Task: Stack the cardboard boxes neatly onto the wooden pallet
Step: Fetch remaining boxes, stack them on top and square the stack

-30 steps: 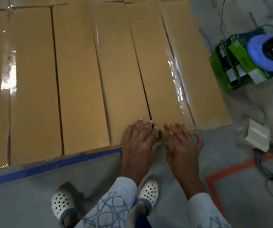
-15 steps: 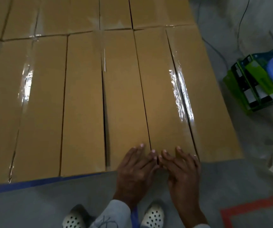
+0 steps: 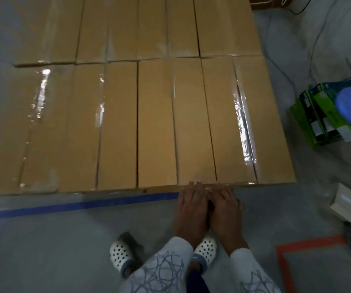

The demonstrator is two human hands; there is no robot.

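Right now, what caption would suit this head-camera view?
Left hand and right hand press side by side against the near edge of the cardboard boxes.

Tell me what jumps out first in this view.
Long tan cardboard boxes, some glinting with clear tape, fill the upper frame in a flat layer. The left hand and right hand rest side by side at its near edge. A green printed carton sits at far right.

head cam | looks steeply down | hands [image 3: 208, 208] near | boxes [image 3: 157, 123] ahead
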